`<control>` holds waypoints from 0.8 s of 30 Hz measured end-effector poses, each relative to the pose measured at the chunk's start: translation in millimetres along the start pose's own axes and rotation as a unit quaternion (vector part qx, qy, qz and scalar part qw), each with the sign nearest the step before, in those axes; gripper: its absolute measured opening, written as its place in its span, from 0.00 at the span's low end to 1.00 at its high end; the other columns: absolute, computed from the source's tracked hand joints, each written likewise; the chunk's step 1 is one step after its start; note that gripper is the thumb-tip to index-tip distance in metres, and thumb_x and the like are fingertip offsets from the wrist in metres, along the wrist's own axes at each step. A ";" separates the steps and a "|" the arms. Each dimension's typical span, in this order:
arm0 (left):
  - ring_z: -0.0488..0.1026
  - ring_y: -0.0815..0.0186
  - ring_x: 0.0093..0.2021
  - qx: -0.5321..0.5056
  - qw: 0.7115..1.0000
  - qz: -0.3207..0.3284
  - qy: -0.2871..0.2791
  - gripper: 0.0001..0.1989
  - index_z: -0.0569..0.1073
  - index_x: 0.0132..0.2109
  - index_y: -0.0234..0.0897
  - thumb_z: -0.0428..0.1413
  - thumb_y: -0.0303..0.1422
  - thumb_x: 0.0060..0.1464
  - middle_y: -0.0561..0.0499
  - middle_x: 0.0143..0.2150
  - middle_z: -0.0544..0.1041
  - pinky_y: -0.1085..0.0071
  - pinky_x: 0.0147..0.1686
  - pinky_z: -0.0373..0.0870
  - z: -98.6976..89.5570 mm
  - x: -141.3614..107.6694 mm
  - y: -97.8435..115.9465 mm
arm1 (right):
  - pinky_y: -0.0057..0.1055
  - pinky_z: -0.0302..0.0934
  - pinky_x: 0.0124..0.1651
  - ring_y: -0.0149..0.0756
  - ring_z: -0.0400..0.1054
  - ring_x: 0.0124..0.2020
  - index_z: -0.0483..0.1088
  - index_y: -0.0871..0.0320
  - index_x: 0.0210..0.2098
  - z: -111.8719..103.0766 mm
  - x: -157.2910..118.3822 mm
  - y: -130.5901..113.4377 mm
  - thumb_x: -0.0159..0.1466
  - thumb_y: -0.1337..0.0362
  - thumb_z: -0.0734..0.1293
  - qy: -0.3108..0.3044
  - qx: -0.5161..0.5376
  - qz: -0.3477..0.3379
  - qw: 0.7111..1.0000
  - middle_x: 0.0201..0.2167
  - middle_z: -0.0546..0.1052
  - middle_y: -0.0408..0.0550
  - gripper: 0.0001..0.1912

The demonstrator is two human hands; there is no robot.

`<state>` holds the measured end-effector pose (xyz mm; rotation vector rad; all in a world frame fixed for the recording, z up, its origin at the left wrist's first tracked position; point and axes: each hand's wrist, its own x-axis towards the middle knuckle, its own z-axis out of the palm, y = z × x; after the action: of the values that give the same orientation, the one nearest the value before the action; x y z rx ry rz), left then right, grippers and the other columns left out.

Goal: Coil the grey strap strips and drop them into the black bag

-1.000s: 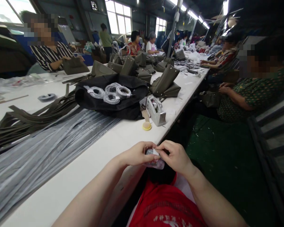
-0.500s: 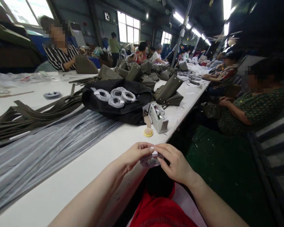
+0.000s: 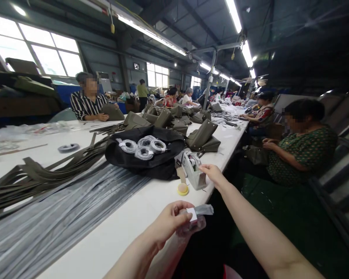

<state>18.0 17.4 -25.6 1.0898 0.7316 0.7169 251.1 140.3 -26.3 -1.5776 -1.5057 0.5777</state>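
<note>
My left hand (image 3: 177,219) grips a coil wrapped in clear plastic (image 3: 192,226), over the table's near edge. The thumb presses on a white paper label (image 3: 192,214) around the coil, and one greyish wrapped end sticks out to the right. Farther forward, my right hand (image 3: 211,174) is at the front end of a grey tape dispenser (image 3: 195,174), its fingertips pinched together. Whatever lies between those fingertips is too small to make out. A round yellow-rimmed tin (image 3: 182,189) lies just left of the dispenser.
Several similar coils (image 3: 144,152) rest on a black cloth bag (image 3: 125,162). Dark straps (image 3: 58,162) and long grey plastic-wrapped strips (image 3: 84,205) cover the table's left. Olive bags (image 3: 203,135) stand behind. Co-workers sit at both sides, one in green patterned clothing (image 3: 302,155) at right.
My right hand has let go of the coil and moved forward to the tape dispenser. My left hand still holds the coil, whose wrapped end now sticks out. The view has tilted up.
</note>
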 end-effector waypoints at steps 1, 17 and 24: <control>0.69 0.70 0.29 0.002 1.000 0.003 0.004 0.24 0.73 0.43 0.30 0.66 0.42 0.43 0.47 0.33 0.76 0.75 0.29 0.61 0.0 0.6 0.2 | 0.29 0.64 0.38 0.39 0.74 0.35 0.77 0.61 0.32 -1.7 -7.5 3.2 0.57 0.56 0.64 0.011 0.002 -0.001 1.000 0.33 0.81 0.50 0.16; 0.63 0.74 0.24 0.009 0.990 0.084 0.115 0.24 0.68 0.46 0.35 0.64 0.41 0.43 0.55 0.29 0.71 0.76 0.24 0.55 6.7 7.9 -3.1 | 0.24 0.57 0.23 0.26 0.60 0.18 0.75 0.61 0.31 -9.8 -133.2 -50.2 0.60 0.52 0.67 -0.111 0.256 0.005 0.960 0.19 0.70 0.41 0.17; 0.65 0.73 0.25 0.023 0.987 0.110 0.116 0.25 0.67 0.48 0.34 0.63 0.40 0.45 0.53 0.31 0.74 0.75 0.25 0.57 5.6 9.0 -4.3 | 0.22 0.53 0.19 0.23 0.58 0.15 0.74 0.61 0.29 18.7 -150.5 -49.8 0.58 0.52 0.67 -0.153 0.268 0.055 0.950 0.16 0.69 0.39 0.16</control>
<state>28.3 20.5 -29.5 1.1525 0.8362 1.0319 182.9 -4.0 -29.0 -1.1824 -1.3253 1.2279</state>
